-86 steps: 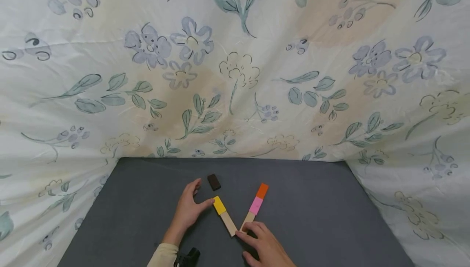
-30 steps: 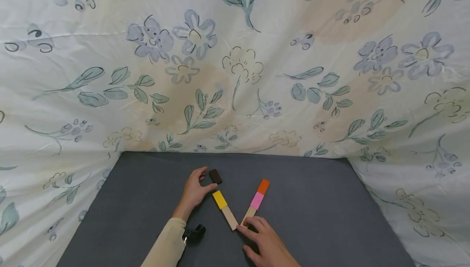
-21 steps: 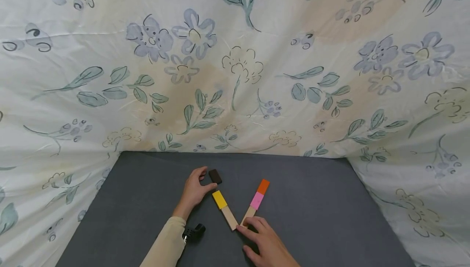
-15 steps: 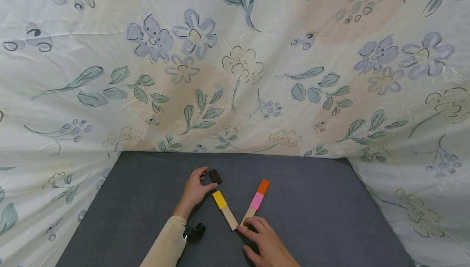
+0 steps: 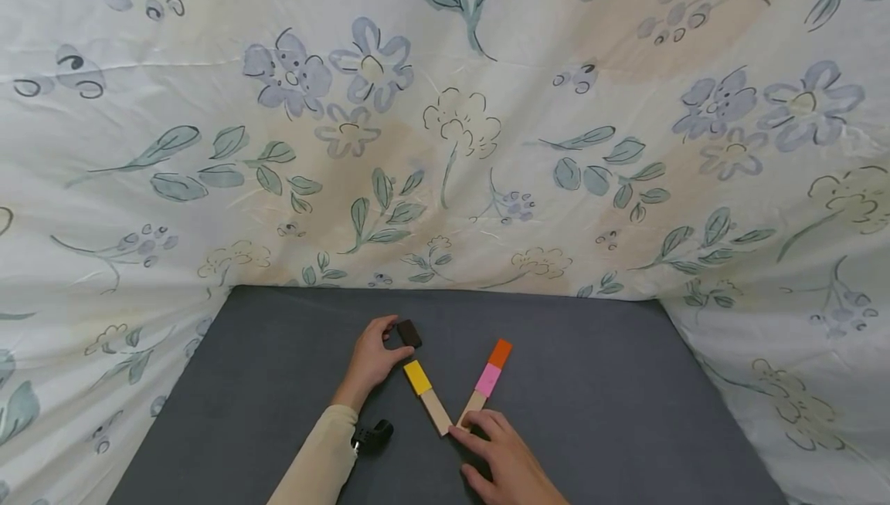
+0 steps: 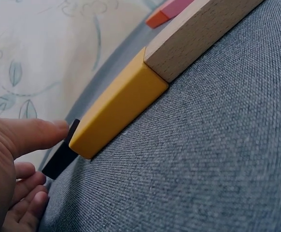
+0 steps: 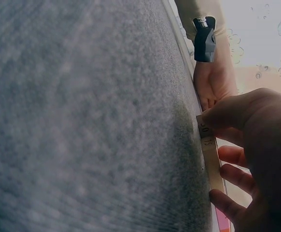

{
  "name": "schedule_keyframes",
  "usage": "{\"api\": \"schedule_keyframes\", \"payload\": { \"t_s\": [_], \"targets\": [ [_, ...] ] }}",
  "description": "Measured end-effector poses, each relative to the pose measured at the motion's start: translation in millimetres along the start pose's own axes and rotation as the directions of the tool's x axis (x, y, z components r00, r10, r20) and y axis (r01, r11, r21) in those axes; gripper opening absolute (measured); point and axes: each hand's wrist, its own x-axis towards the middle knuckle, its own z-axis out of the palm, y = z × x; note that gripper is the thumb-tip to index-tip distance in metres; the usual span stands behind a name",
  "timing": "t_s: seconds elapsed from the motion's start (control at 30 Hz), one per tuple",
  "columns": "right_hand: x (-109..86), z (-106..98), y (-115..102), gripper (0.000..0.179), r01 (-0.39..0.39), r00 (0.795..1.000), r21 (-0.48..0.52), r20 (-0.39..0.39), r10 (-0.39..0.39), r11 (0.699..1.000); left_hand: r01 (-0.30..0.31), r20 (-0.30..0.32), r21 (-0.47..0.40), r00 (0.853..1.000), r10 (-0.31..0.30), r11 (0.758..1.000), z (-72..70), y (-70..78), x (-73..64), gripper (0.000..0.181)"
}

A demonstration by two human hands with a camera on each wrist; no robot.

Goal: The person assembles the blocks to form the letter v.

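Note:
My left hand pinches a small dark brown block; its thumb is at the near end and its fingers at the far left side. In the left wrist view that block sits just past the end of a yellow block. A plain wooden block continues from the yellow one toward me. My right hand rests bent fingers on another plain wooden block, partly covering it, with the thumb apart. Printed digits show on that block in the right wrist view.
A pink block and an orange block extend the right row, so both rows form a V on the grey cloth. A floral curtain hangs behind and at both sides. A black device sits at my left wrist.
My left hand has moved away from me, from the yellow block's far end to the dark brown block. My right hand has kept its place, and the view has shifted slightly.

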Motion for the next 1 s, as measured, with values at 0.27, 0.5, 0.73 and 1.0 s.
{"api": "schedule_keyframes", "payload": {
  "t_s": [0.27,0.5,0.73,1.0],
  "targets": [
    [0.6,-1.0,-1.8,0.049,-0.025,0.999,0.008,0.024,0.025,1.0,-0.028,-0.003,0.023,1.0,0.028,0.999,2.5,-1.3,-1.6,0.07],
    [0.1,0.1,-0.6,0.049,-0.012,1.0,0.006,0.012,0.012,1.0,-0.046,-0.01,0.042,0.999,0.047,0.998,3.8,-2.4,0.8,0.07],
    [-0.8,2.6,1.3,0.05,0.009,1.0,0.002,-0.011,-0.009,1.0,-0.052,-0.008,0.095,0.999,0.053,0.994,6.4,-1.9,1.3,0.068],
    [-0.7,3.4,1.2,0.05,0.013,1.0,-0.011,-0.021,-0.014,1.0,-0.053,-0.016,0.095,0.998,0.055,0.994,7.3,-3.1,0.7,0.063]
  ]
}}
